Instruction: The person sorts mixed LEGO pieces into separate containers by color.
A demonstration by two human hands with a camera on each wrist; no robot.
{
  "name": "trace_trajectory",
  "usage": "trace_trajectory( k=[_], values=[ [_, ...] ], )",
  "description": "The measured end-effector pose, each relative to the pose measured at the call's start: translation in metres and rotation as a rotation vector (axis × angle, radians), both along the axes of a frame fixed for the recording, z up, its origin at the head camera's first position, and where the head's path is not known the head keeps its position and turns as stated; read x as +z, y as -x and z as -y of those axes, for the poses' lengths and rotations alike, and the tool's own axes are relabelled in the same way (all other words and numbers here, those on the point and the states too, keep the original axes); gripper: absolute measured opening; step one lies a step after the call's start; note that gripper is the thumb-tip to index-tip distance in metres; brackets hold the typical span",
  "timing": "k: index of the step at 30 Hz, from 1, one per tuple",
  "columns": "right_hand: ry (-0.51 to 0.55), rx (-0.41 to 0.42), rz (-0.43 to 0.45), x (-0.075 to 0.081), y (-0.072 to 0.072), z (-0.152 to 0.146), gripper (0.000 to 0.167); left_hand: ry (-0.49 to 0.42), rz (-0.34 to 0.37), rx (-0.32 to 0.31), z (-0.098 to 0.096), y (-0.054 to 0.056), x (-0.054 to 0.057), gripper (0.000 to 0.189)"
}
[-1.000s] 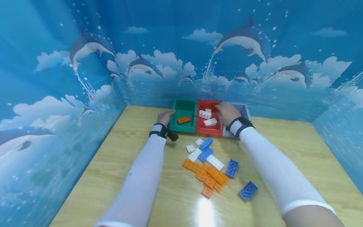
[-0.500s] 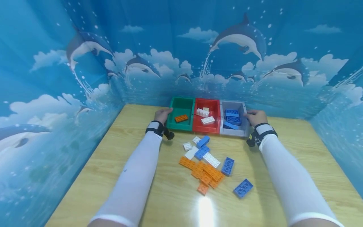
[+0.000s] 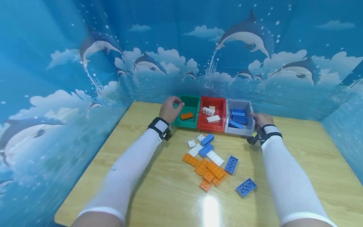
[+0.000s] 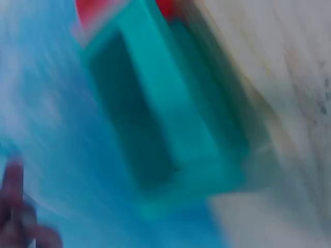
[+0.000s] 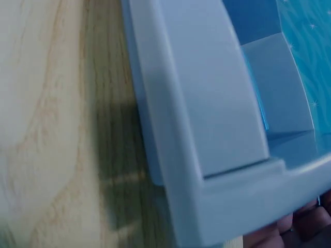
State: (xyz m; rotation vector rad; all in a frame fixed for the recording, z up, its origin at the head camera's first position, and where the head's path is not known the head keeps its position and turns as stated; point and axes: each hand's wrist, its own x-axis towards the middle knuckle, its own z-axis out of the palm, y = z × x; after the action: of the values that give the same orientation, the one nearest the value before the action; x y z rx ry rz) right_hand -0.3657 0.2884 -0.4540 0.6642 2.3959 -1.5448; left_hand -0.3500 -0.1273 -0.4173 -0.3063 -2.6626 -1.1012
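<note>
Three joined bins stand at the back of the table: a green bin (image 3: 194,100) holding one orange brick (image 3: 187,116), a red bin (image 3: 215,127) with several white bricks (image 3: 213,118), and a grey bin (image 3: 249,128) with several blue bricks (image 3: 239,119). My left hand (image 3: 170,109) hovers at the green bin's left edge, fingers loosely bent and holding nothing. In the blurred left wrist view, its fingers (image 4: 14,206) appear apart from the bin. At the grey bin's right side, my right hand (image 3: 263,120) grips the rim, with fingers (image 5: 313,225) curled under it.
In front of the bins lie a pile of orange bricks (image 3: 208,170), a few white bricks (image 3: 215,158) and several loose blue bricks (image 3: 246,187). A dolphin-print curtain (image 3: 181,47) surrounds the wooden table (image 3: 158,189) behind and at the sides.
My right hand has moved from over the grey bin to its right rim. My left hand has let go of the green bin's left edge and lifted. The bricks look unmoved.
</note>
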Motion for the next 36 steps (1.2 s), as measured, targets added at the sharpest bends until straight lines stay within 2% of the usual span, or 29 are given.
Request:
trace_trajectory(
  k=[1,2,3,5,7,10,13,16,20,25,27,32,34,36],
  values=[
    [0.01,-0.006,0.001,0.0,0.0,-0.001,0.04,0.089,-0.033,-0.115,-0.005,-0.011,0.006,0.026],
    [0.008,-0.012,0.002,0.0,0.0,-0.001,0.04,0.168,-0.037,-0.234,-0.01,-0.024,0.01,0.022],
    [0.01,-0.02,0.005,0.0,0.0,-0.001,0.039,0.258,-0.026,-0.346,-0.014,-0.039,0.013,0.021],
    [0.018,-0.035,-0.002,0.0,0.001,0.0,0.037,0.449,0.015,-0.524,-0.023,-0.067,0.011,0.024],
    [0.022,-0.042,-0.006,0.0,0.0,0.001,0.039,0.635,0.031,-0.654,-0.03,-0.092,0.003,0.028],
    [0.008,-0.037,-0.01,0.0,0.001,0.0,0.059,0.833,0.013,-0.769,-0.04,-0.12,-0.012,0.031],
    [-0.007,-0.027,-0.014,0.002,0.002,0.0,0.075,0.909,-0.005,-0.799,-0.046,-0.133,-0.024,0.03],
    [-0.004,-0.033,-0.019,0.004,0.001,0.002,0.07,0.924,-0.01,-0.783,-0.047,-0.137,-0.032,0.028],
    [0.013,-0.052,-0.007,0.004,-0.001,0.005,0.066,0.889,0.034,-0.78,-0.041,-0.138,-0.037,0.026],
    [0.039,-0.058,-0.005,0.001,-0.001,0.007,0.072,0.822,0.105,-0.786,-0.033,-0.137,-0.041,0.038],
    [0.039,-0.052,-0.014,0.0,0.0,0.006,0.075,0.809,0.085,-0.793,-0.031,-0.136,-0.042,0.041],
    [0.033,-0.053,-0.016,-0.001,0.0,0.006,0.076,0.787,-0.031,-0.817,-0.027,-0.137,-0.042,0.049],
    [0.032,-0.047,-0.019,0.0,-0.001,0.007,0.076,0.759,-0.042,-0.826,-0.025,-0.136,-0.04,0.052],
    [0.032,-0.039,-0.024,0.003,-0.003,0.008,0.077,0.719,-0.015,-0.83,-0.025,-0.135,-0.036,0.056]
  ],
)
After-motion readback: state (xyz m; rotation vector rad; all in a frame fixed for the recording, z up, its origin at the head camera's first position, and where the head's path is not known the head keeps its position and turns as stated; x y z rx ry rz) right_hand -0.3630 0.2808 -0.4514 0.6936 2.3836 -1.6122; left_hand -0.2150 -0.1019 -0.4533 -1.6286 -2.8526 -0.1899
